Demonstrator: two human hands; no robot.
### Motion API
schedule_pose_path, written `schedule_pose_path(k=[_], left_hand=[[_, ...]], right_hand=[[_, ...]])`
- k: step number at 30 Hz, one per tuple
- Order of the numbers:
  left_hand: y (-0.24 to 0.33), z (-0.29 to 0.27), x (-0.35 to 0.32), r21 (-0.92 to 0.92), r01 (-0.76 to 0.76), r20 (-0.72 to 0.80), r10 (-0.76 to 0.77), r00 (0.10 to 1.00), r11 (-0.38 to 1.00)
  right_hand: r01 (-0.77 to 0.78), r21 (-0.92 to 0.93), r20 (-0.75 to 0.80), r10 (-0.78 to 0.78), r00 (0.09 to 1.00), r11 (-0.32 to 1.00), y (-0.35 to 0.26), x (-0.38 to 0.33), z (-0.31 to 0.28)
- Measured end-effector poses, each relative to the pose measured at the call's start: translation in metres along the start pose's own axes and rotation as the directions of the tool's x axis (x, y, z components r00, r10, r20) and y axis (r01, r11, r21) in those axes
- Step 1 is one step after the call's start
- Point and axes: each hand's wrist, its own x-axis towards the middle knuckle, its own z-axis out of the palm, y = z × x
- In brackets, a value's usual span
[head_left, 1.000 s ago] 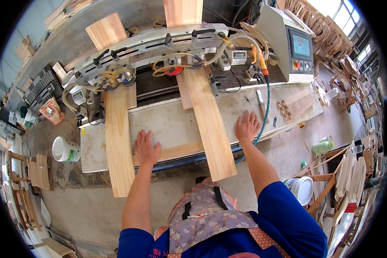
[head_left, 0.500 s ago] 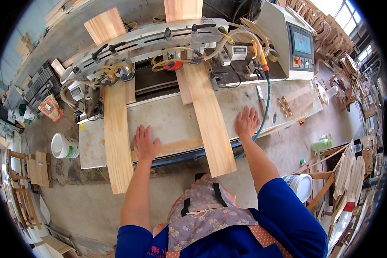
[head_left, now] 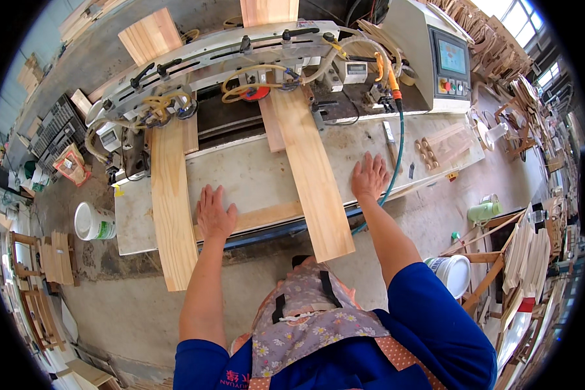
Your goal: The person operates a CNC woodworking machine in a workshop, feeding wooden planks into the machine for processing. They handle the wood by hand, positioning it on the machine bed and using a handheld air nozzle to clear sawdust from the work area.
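Note:
My left hand (head_left: 215, 212) lies flat and open near the front edge of the white machine table (head_left: 240, 170), just right of a long pale wooden board (head_left: 170, 201). My right hand (head_left: 370, 177), fingers spread, rests on the same table beside a teal hose (head_left: 398, 153). Between my hands a second long board (head_left: 315, 188) juts over the front edge. Both boards run back beneath the machine's metal beam (head_left: 214, 57), with its black clamp levers and yellowish air tubes. Neither hand holds anything.
A control panel (head_left: 450, 62) with a screen and buttons stands at the back right. A chisel-like tool (head_left: 390, 140) and a clear block with wooden plugs (head_left: 443, 149) lie right of my right hand. White buckets (head_left: 95, 221) stand on the floor either side.
The whole view has shifted slightly, so everything sits a little farther left and higher. Both hands and both boards keep their places on the table.

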Motion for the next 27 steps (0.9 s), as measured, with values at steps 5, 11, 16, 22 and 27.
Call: schedule_pose_path(k=[5,11,16,22,27], left_hand=[[0.0053,-0.0077,0.0006,0.005,0.030,0.037,-0.030,0.999,1.000],[0.0081,-0.0106,0.0006,0.003,0.035,0.040,-0.035,0.999,0.999],[0.0059,-0.0085,0.0007,-0.005,0.027,0.025,-0.027,0.999,1.000],[0.0050,-0.0073,0.0003,-0.020,0.028,0.019,-0.028,0.999,0.999],[0.0045,-0.0072,0.0002,-0.015,0.030,0.028,-0.029,0.999,0.999]], right_hand=[[-0.010,-0.008,0.015,0.010,1.000,1.000,-0.0024,0.0006,-0.0034],[-0.017,0.009,0.031,0.017,0.999,1.000,-0.0020,-0.0004,-0.0052],[-0.016,0.012,0.036,0.016,0.999,1.000,-0.0030,0.0006,-0.0067],[-0.023,0.006,0.043,0.023,0.999,1.000,-0.0022,0.0006,-0.0061],[-0.021,0.002,0.037,0.020,0.999,1.000,-0.0035,0.0009,-0.0074]])
